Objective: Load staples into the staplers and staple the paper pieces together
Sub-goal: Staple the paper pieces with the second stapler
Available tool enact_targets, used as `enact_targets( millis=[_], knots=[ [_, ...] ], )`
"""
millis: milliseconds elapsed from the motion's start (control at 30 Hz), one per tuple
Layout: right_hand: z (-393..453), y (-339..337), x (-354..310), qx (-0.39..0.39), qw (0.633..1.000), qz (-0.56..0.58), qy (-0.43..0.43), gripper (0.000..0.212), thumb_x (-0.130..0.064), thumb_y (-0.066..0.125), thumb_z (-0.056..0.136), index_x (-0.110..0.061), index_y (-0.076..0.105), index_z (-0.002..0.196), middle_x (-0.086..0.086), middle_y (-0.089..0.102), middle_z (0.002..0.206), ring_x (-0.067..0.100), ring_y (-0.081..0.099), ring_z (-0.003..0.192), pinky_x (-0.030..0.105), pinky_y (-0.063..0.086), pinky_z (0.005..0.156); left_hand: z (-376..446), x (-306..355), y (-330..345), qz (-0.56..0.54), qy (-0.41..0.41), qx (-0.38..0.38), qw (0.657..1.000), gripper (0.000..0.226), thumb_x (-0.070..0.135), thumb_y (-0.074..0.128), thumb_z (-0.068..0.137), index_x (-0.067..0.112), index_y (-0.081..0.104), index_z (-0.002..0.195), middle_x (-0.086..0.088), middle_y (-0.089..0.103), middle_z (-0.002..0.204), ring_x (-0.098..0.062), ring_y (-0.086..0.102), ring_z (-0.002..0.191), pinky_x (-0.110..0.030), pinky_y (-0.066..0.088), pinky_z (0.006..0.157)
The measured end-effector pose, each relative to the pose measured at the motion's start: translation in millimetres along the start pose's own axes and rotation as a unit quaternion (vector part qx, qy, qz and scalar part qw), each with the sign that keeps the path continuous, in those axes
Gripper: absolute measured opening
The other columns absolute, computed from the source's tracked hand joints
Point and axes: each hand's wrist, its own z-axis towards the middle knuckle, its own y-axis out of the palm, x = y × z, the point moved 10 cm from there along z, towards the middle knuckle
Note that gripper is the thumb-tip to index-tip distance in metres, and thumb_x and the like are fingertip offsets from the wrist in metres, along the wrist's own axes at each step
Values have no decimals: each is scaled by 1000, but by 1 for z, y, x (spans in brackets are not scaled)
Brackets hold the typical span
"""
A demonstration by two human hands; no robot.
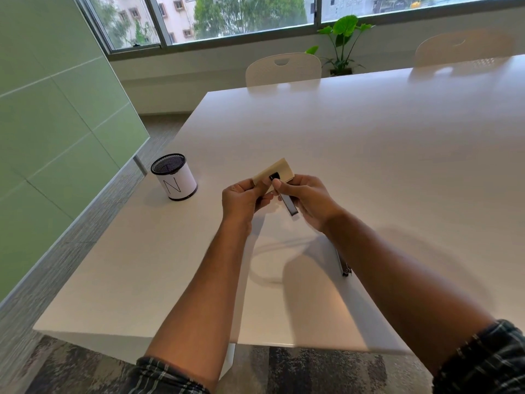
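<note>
My left hand [244,199] grips the near end of a small cream staple box [274,173] held above the white table [369,155]. My right hand [308,201] pinches a grey strip of staples [289,204] that slants down from the box's dark opening. A stapler [343,265] lies on the table under my right forearm, which hides most of it; only its metal tip shows. White paper pieces [272,251] lie on the table below my hands, faint against the surface.
A black mesh pen holder [174,177] wrapped in white paper marked "N" stands at the left of the table. Two white chairs [284,69] sit at the far edge, with a potted plant [342,44] behind. The near table edge runs below my forearms.
</note>
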Motion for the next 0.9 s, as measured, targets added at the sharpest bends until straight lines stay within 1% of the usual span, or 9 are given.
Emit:
enact_targets(
  millis=[100, 200, 300, 333, 400, 567, 700, 800, 900],
  knots=[
    [0, -4, -1, 7, 1000, -5, 2, 45, -23, 77, 90, 15, 67, 110, 20, 67, 94, 30, 58, 88, 41, 46, 87, 1, -1, 2, 2, -7, -22, 1000, 37, 19, 79, 88, -1, 73, 119, -2, 75, 71, -11, 67, 60, -20, 57, 62],
    [0, -5, 0, 23, 1000, 4, 6, 45, -24, 78, 89, 16, 68, 108, 19, 69, 93, 28, 60, 87, 39, 48, 87, 2, -2, 4, -21, -18, -36, 999, 36, 26, 77, 90, 5, 74, 120, -2, 76, 82, -15, 66, 70, -25, 58, 67],
    [0, -5, 2, 41, 999, 11, 9, 34, -20, 77, 90, 11, 72, 103, 16, 70, 90, 24, 62, 83, 36, 49, 84, -4, -4, 16, -54, -35, -58, 996, 29, 36, 72, 93, 14, 75, 112, -2, 79, 96, -20, 72, 92, -30, 59, 83],
    [0, -4, 3, 44, 999, 14, 9, 26, -18, 77, 91, 6, 74, 98, 14, 70, 88, 22, 63, 81, 34, 50, 82, -8, -6, 23, -73, -40, -68, 994, 25, 33, 72, 94, 14, 74, 110, -3, 79, 98, -22, 73, 98, -34, 58, 90],
    [-2, -3, 4, 49, 998, 27, 4, 12, -15, 74, 92, -4, 77, 90, 13, 72, 88, 22, 66, 81, 34, 51, 81, -14, -10, 34, -121, -45, -70, 989, 20, 23, 74, 93, 11, 73, 108, -6, 80, 98, -25, 74, 100, -39, 58, 97],
    [-6, -2, 0, 66, 997, 42, -4, 22, -6, 66, 96, -13, 80, 81, 8, 75, 85, 19, 70, 80, 37, 53, 86, -15, -12, 39, -176, -46, -41, 982, 13, 13, 77, 89, 8, 74, 101, -10, 79, 93, -27, 75, 90, -36, 63, 88],
    [-8, -3, -4, 66, 997, 40, -9, 17, -8, 66, 96, -11, 80, 86, 10, 75, 89, 22, 69, 84, 41, 54, 90, -17, -9, 42, -184, -34, -37, 982, 10, 10, 76, 90, 7, 75, 98, -10, 79, 89, -25, 76, 85, -30, 64, 78],
    [-8, -4, -7, 64, 997, 39, -17, 15, -9, 66, 97, -10, 79, 90, 11, 75, 90, 22, 69, 84, 40, 53, 89, -16, -5, 42, -181, -31, -35, 982, 11, 11, 77, 89, 6, 74, 99, -10, 79, 90, -27, 76, 88, -32, 64, 82],
    [-9, -1, -9, 65, 997, 30, -28, 15, -7, 64, 98, -8, 78, 94, 9, 75, 89, 19, 70, 83, 33, 56, 85, -14, -4, 38, -173, -25, -14, 984, 19, 11, 79, 87, 6, 74, 105, -13, 78, 100, -30, 76, 94, -36, 62, 88]
  ],
)
